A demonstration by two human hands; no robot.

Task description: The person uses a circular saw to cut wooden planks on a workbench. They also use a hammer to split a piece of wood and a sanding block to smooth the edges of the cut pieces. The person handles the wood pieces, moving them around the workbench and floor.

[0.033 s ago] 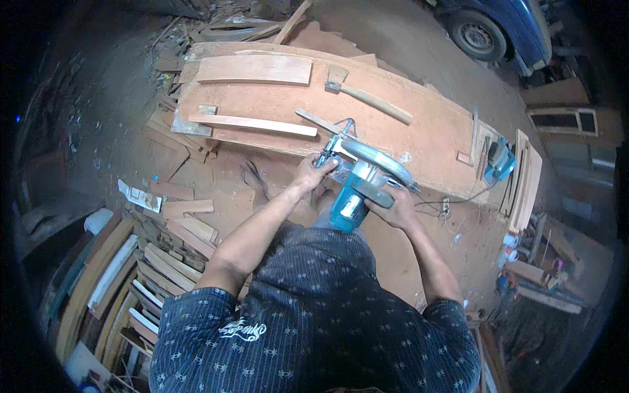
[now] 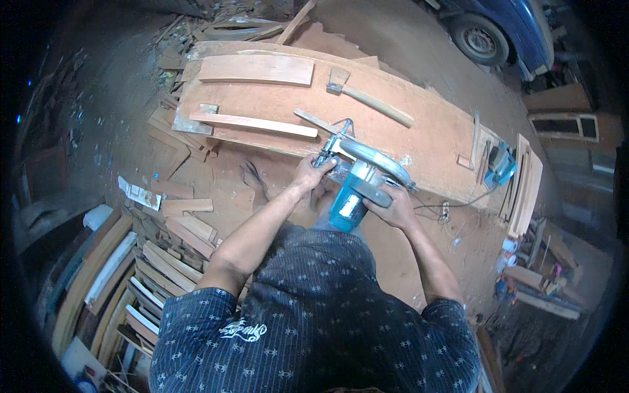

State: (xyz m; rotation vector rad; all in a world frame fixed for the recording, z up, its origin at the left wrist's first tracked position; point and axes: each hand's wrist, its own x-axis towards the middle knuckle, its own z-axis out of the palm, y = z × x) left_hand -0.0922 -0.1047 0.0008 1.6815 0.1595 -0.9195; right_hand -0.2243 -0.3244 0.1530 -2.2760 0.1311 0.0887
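Observation:
A teal circular saw (image 2: 347,206) with a grey blade guard is held in front of my body, at the near edge of the wooden workbench (image 2: 419,121). My right hand (image 2: 395,207) is wrapped round its dark handle. My left hand (image 2: 310,173) grips the front end of the saw by its metal base; the fingertips are partly hidden. Just beyond the saw, a thin wooden strip (image 2: 313,121) lies on the bench. To the left rests a narrow, slightly curved wood piece (image 2: 265,124), its left end on a small block.
Farther back on the bench are a wide board (image 2: 257,69) and a hatchet (image 2: 373,103). A second teal power tool (image 2: 501,165) and a try square (image 2: 474,141) occupy the right end. Offcuts (image 2: 190,229) and stacked curved timber (image 2: 108,275) lie left; a blue vehicle (image 2: 501,29) stands back right.

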